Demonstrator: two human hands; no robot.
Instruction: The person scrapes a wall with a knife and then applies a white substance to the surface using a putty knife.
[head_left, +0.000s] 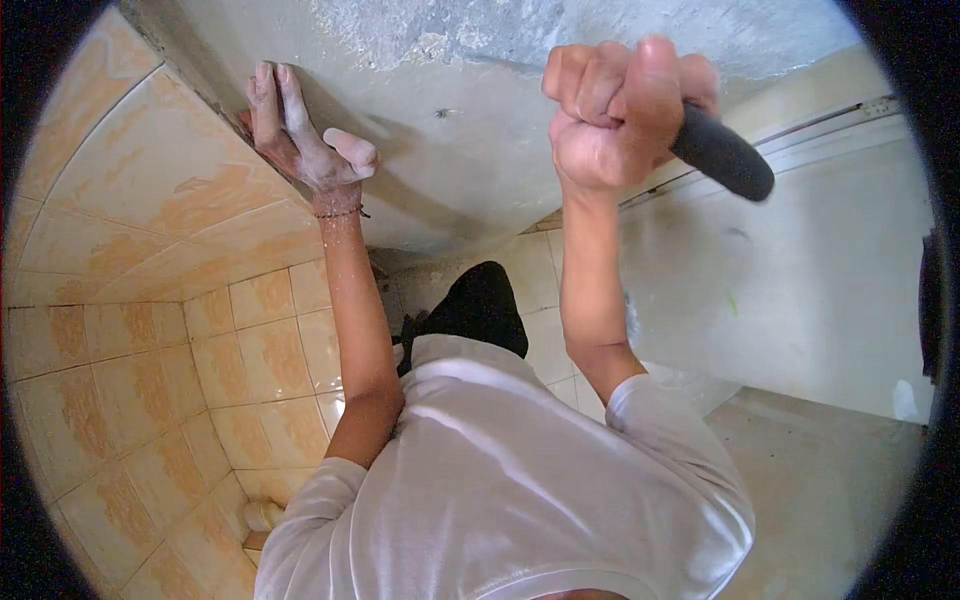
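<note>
My left hand [315, 145], coated in pale dust, rests against the grey plastered wall [430, 165] near its edge with the tiles. Its fingers are stretched out and nothing is in them. Held up at the right, my right hand [625, 115] is closed in a fist around a thick black handle [728, 155]. The handle's rounded end sticks out to the lower right, and the rest of the tool is hidden by the fist. Above both hands, a rough patch of wall [470, 35] shows whitish and bluish flaked paint.
Glossy tiles with orange marbling [160, 220] cover the wall on the left. A pale door-like panel [790, 280] stands on the right beside a frame strip. Below it lies a grey surface [810, 460]. Light tiles show near my dark-clothed leg [480, 310].
</note>
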